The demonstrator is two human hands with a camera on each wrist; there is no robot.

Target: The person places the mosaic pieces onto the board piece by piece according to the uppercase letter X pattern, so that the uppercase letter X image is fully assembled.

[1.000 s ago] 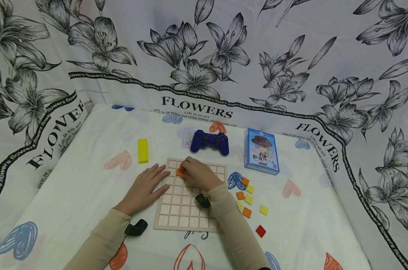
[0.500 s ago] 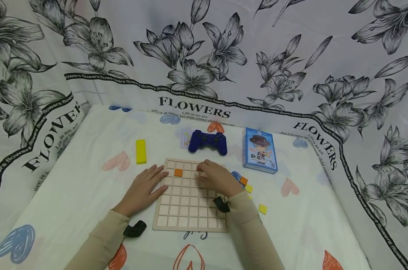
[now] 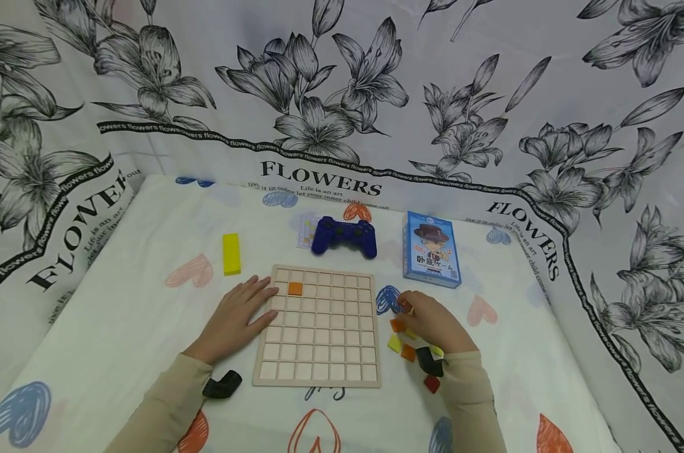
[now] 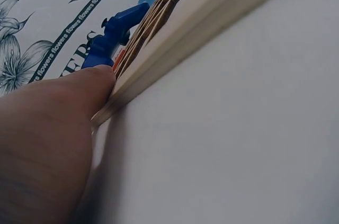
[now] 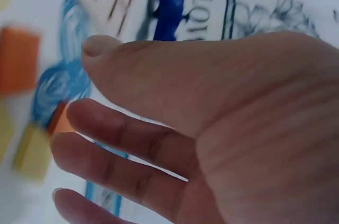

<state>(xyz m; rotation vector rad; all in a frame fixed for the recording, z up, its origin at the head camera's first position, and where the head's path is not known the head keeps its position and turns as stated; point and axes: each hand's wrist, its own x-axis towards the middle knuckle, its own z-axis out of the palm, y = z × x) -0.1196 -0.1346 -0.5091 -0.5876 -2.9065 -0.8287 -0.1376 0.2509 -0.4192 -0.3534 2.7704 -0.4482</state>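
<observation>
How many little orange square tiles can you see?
4: one orange square tile sits on the wooden grid board; three more lie beside the right hand, which may hide others.

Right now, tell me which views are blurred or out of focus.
Head view: sharp, evenly lit, wooden grid board crisp. Left wrist view: left hand fills the corner, soft; board edge streaks past. Right wrist view: right hand looms, orange tiles smeared.

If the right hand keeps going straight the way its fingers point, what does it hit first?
Probably the orange tile right at the fingertips of the right hand; it may already be touching it. Beyond that lies bare cloth, then perhaps the blue card box.
</observation>
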